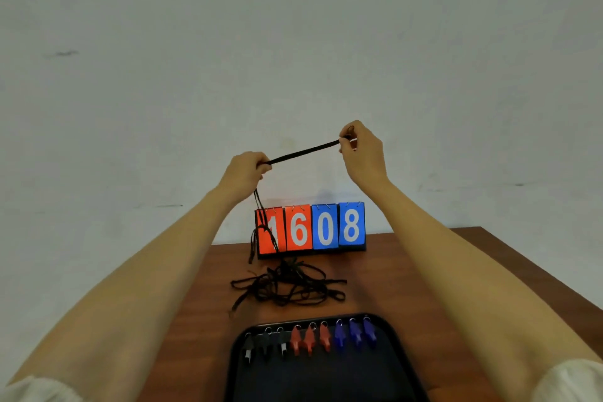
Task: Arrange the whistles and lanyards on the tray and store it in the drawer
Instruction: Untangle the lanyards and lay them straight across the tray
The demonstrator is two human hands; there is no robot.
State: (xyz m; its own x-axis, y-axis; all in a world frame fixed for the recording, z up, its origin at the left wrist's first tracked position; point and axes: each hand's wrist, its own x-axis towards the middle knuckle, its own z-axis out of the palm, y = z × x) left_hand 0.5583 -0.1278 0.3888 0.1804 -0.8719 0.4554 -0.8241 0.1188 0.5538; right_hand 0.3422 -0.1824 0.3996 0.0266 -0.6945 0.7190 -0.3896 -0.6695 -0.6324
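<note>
Both hands are raised above the table and pinch one black lanyard (305,151), stretched taut between them. My left hand (249,170) holds its lower end, and the loose cord hangs down in front of the scoreboard. My right hand (360,147) pinches the higher end. A tangled pile of black lanyards (290,284) lies on the brown table. Near me sits a black tray (398,356). Along its far edge lie three black whistles (266,347), three red whistles (310,339) and three blue whistles (355,333) in a row.
A flip scoreboard (311,228) reading 1608 stands at the table's far edge against a pale wall. The brown table (489,271) extends to the right, its right edge running diagonally. No drawer is in view.
</note>
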